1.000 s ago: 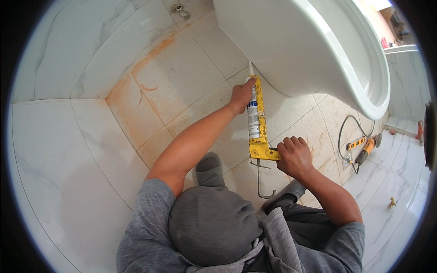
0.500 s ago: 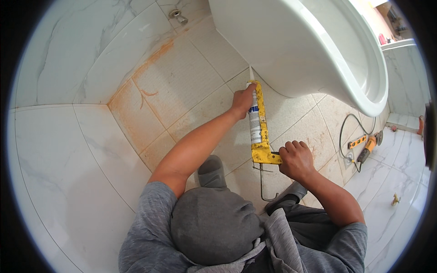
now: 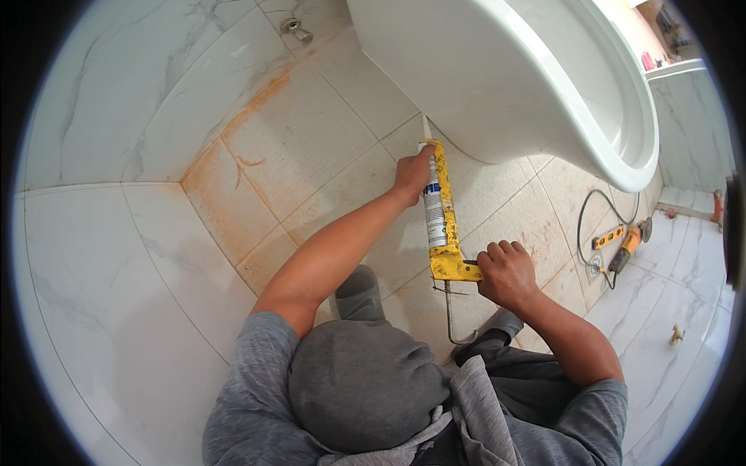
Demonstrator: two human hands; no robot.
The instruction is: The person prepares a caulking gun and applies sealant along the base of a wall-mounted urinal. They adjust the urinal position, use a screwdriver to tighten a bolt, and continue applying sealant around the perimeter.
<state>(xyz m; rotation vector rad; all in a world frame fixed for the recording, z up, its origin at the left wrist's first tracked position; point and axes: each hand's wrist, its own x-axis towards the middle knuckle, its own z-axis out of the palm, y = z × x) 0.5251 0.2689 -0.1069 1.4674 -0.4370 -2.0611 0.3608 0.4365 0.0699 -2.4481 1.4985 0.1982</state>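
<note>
A yellow, stained caulking gun lies lengthwise between my two hands, loaded with a white sealant cartridge. My left hand is closed round its front end, just behind the pale nozzle. The nozzle's tip is at the foot of the white bathtub, where the tub meets the floor; whether it touches cannot be made out. My right hand is wrapped round the handle and trigger. A hooked metal rod sticks out from the gun's rear toward me.
On the right, an orange angle grinder with a black cord lies by an orange spirit level and a floor drain. Rusty stains mark the tiled floor along the left wall. A metal tap fitting sticks out of the far wall.
The view has shifted slightly, so the tub and floor sit a little up and left. Both hands keep their hold on the caulking gun, its nozzle still at the tub's foot.
</note>
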